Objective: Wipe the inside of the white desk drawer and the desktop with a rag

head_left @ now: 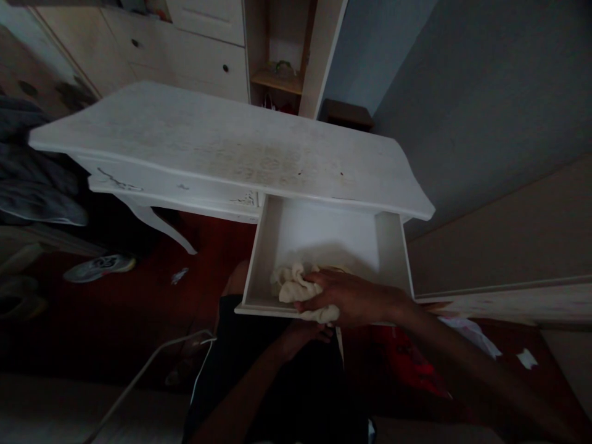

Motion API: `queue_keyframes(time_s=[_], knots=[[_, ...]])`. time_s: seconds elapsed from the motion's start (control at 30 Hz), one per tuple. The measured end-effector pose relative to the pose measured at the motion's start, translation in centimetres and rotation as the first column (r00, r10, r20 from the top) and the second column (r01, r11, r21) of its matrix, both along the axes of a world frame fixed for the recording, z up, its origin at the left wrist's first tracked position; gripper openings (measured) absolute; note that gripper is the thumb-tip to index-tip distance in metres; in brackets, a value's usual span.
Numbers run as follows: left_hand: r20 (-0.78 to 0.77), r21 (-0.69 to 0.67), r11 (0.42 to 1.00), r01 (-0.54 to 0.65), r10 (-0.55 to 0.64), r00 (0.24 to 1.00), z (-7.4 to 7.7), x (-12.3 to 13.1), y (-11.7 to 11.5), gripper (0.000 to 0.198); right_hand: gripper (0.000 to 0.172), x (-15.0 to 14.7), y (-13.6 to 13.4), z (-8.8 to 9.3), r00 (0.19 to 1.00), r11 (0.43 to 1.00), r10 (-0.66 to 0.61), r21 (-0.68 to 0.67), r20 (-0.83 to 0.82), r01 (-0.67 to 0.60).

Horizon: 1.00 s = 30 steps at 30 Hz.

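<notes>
A white drawer (324, 222) is pulled out of a white desk (185, 129) towards me. Inside its front end, my right hand (349, 296) is closed on a crumpled cream cloth (291, 290). Part of the cloth hangs over the drawer's front edge below my fingers. My left hand (303, 338) is beneath the drawer front, over my dark shorts. Its fingers are curled in shadow, and whether they grip or touch anything cannot be made out.
Brown stains mark the desk top. A wall (485, 123) stands close on the right. On the red floor lie a shoe (99, 267), a white cable (152, 357) and a red bag (411, 364). Dark clothes (37, 166) are piled at left, and a cabinet (194, 55) stands behind the desk.
</notes>
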<state>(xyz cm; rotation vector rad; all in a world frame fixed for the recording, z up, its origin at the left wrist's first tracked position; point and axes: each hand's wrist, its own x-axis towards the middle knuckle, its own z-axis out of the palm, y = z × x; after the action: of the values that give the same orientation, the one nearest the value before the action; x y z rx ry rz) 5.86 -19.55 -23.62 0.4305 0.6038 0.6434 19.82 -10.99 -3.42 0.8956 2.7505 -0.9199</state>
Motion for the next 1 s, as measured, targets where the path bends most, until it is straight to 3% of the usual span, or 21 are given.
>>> queue_keyframes(time_s=[0.2,0.33,0.43,0.53,0.7,0.87,1.0], knots=[[0.027,-0.036,0.999,0.016,-0.015,1.0,0.5,-0.6,0.3,0.05,0.061,6.0,-3.3,0.1,0.975,0.978,-0.206,-0.012,0.079,0.208],[0.015,-0.048,0.999,0.022,-0.021,1.0,0.2,-1.0,0.5,0.045,0.058,8.5,-6.2,-0.1,0.911,0.914,-0.405,0.027,0.078,0.404],[0.018,-0.053,0.998,0.025,-0.024,1.0,-0.5,-1.2,0.5,0.04,0.056,10.2,-7.5,-0.3,0.874,0.875,-0.482,0.073,0.06,0.478],[0.035,-0.067,0.998,0.021,-0.019,0.999,-1.5,-1.2,0.5,0.039,0.046,12.4,-7.5,-0.6,0.888,0.879,-0.46,0.147,0.006,0.454],[0.058,-0.06,0.997,0.055,-0.052,0.997,-2.6,-1.4,0.6,0.037,0.036,15.3,-5.6,-2.4,0.954,0.905,-0.298,0.328,0.037,0.271],[0.062,-0.022,0.998,0.064,-0.063,0.996,-2.9,-1.3,0.4,0.039,0.012,16.5,-1.7,-3.8,0.967,0.849,-0.239,0.502,0.085,0.166],[0.072,-0.056,0.998,0.043,-0.039,0.997,-3.7,-1.4,0.5,0.044,0.017,16.7,2.0,-3.0,0.959,0.833,-0.238,0.54,0.152,0.121]])
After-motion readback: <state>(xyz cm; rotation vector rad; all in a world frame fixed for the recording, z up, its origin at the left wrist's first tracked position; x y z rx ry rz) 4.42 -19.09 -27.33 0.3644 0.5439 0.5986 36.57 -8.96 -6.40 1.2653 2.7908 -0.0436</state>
